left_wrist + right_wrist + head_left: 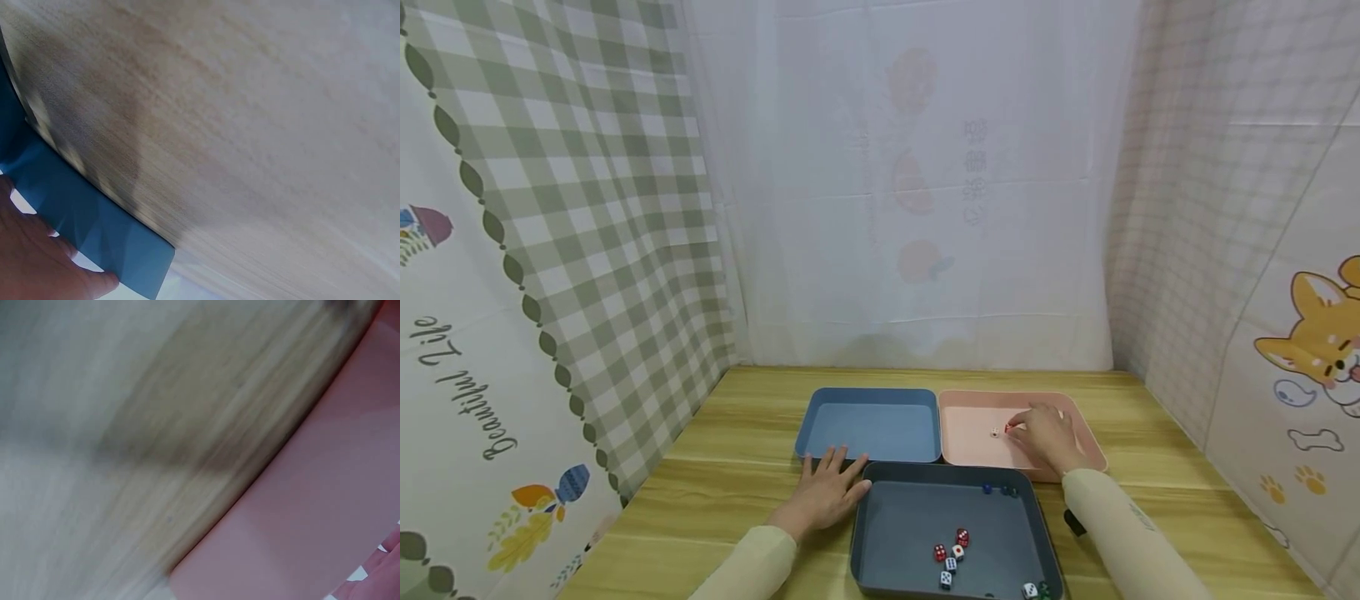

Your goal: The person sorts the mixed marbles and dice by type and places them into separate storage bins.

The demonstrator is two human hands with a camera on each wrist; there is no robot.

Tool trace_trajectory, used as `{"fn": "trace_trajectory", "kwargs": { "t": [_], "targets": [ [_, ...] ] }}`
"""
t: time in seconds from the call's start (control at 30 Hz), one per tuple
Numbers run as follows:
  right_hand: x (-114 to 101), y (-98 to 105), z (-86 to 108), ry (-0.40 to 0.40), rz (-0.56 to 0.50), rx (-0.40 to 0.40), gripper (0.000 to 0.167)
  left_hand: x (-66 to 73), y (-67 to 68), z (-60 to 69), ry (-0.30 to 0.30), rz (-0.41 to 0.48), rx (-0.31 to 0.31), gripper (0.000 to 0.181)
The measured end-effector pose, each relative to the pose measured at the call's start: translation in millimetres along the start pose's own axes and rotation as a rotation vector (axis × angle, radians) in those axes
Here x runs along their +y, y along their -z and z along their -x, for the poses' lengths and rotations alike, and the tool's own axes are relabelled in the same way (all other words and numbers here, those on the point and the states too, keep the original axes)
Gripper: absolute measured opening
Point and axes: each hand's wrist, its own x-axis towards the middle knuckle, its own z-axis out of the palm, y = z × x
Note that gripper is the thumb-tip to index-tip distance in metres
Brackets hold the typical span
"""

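Observation:
Over the pink tray point(977, 402), my right hand point(1048, 435) pinches a small red die point(1007, 428) at its fingertips. A white die point(995, 432) lies on that tray's floor just left of it. My left hand point(826, 497) has its fingers spread, at the front edge of the blue tray point(874, 425) and against the left rim of the dark grey tray point(910, 508). Red dice point(962, 537), white dice point(951, 564) and dark blue or green dice point(987, 489) lie in the grey tray. The right wrist view shows only part of the right hand, without the die.
The three trays stand close together on a wood-grain table point(760, 450). A white curtain point(925, 183) hangs behind, with a green checked cloth point(587, 167) on the left and a printed cloth point(1262, 333) on the right. Another white die point(1030, 591) lies in the grey tray's near right corner.

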Motion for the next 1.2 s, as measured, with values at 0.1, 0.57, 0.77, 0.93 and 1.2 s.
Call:
{"fn": "trace_trajectory", "kwargs": {
  "t": [0.1,0.57,0.77,0.93,1.2],
  "targets": [
    [-1.8,-1.8,-0.5,0.007,0.000,0.002,0.010,-0.1,-0.2,0.0,0.003,-0.005,-0.003,0.061],
    [-2.5,-3.5,-3.1,-0.013,0.019,-0.007,0.019,0.1,-1.7,-0.2,-0.003,-0.002,0.007,0.060],
    [-0.4,-0.3,-2.7,-0.025,0.023,-0.018,0.019,-0.7,-0.8,-0.8,0.000,0.006,0.007,0.060],
    [1.9,2.9,-1.0,-0.019,0.017,-0.018,0.019,-0.7,-1.4,-0.2,0.003,0.017,0.010,0.059],
    [5.4,9.8,5.1,0.003,-0.053,0.000,0.018,-1.0,-2.3,-1.6,0.006,0.017,0.004,0.060]
  ]
}}
